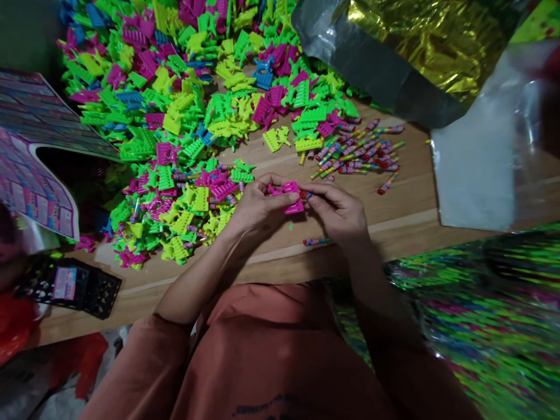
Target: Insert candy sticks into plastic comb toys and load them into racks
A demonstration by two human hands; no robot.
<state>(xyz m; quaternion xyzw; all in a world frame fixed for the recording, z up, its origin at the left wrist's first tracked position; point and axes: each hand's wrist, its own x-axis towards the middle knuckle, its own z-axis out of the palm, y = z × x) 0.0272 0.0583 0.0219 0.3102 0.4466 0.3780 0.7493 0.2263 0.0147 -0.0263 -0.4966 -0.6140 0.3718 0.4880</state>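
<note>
My left hand point(261, 207) is closed on a pink plastic piece point(294, 198), its thumb lying across the front. Against the right side of that piece, my right hand point(339, 211) pinches a small wrapped stick point(305, 195) with a red end. Most of the stick is hidden by the fingers. Another wrapped stick point(315, 241) lies on the wooden table point(280, 254) just below my right hand. Left of my left hand is a pile of plastic pieces mixed with wrapped sticks point(179, 219). A lone yellow piece point(276, 139) lies above my hands.
A large heap of green, pink, yellow and blue pieces point(175, 81) covers the back left. Loose wrapped sticks point(359, 153) lie right of centre. A gold-lined bag point(394, 76) is at the back right, a black tray point(94, 289) at the left, bagged items point(494, 326) at the lower right.
</note>
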